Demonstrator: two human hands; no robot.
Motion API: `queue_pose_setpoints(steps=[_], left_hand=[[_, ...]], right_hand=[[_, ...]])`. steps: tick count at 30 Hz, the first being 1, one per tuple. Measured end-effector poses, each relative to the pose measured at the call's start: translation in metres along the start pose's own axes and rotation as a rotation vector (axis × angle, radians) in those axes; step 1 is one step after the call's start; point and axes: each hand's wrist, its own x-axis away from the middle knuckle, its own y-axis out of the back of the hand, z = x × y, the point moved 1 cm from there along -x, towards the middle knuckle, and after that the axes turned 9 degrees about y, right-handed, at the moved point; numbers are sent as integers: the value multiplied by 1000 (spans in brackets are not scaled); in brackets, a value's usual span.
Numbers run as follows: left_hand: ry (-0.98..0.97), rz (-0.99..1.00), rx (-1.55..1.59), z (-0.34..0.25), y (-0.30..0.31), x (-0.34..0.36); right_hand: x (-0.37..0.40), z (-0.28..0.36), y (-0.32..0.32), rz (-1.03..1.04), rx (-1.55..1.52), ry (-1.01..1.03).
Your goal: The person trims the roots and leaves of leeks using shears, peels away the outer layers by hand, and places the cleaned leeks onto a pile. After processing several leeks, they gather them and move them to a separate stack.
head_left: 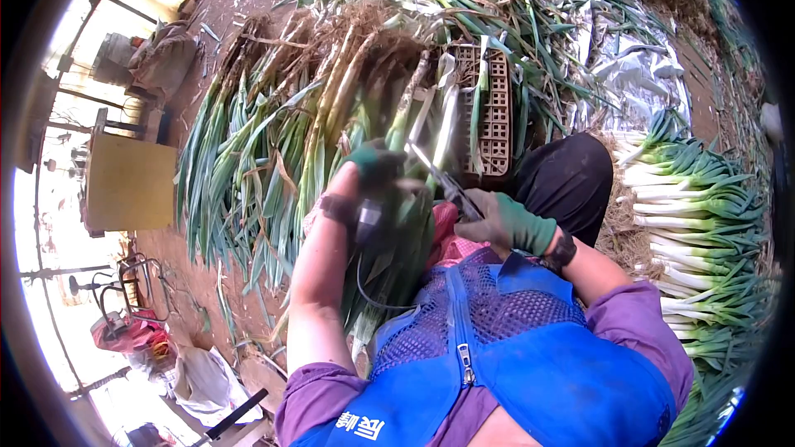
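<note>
My left hand (374, 162), in a dark green glove, is closed around a long green onion (403, 116) and holds it over my lap, with its rooty end pointing away from me. My right hand (507, 223), also gloved in green, grips a knife (439, 175). The thin blade angles up and left toward the stalk, just beside my left hand. A small dark device with a cable (368, 219) is strapped at my left wrist. I wear a blue mesh vest (497, 339) over purple sleeves.
A big heap of untrimmed green onions (273, 141) with dirty roots lies ahead and to the left. A tan plastic crate (497, 116) stands behind the hands. Trimmed white-stemmed onions (696, 215) are stacked at the right on straw. Silver sheeting (629, 74) is far right, and a yellow board (132, 182) and bags are at the left.
</note>
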Motion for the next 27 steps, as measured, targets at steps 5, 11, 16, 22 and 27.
queue_pose_setpoints(steps=[5, 11, 16, 22, 27], left_hand=[[-33, 11, 91, 14, 17, 30], [3, -148, 31, 0, 1, 52], [78, -206, -95, 3, 2, 45], [64, -138, -14, 30, 3, 19], [20, -168, -18, 4, -9, 62]], right_hand=[[7, 15, -3, 54, -5, -28], [-5, 23, -9, 19, 11, -69], [-22, 15, -5, -28, -60, -134], [-56, 5, 0, -6, 174, -41], [-154, -49, 19, -89, 131, -165]])
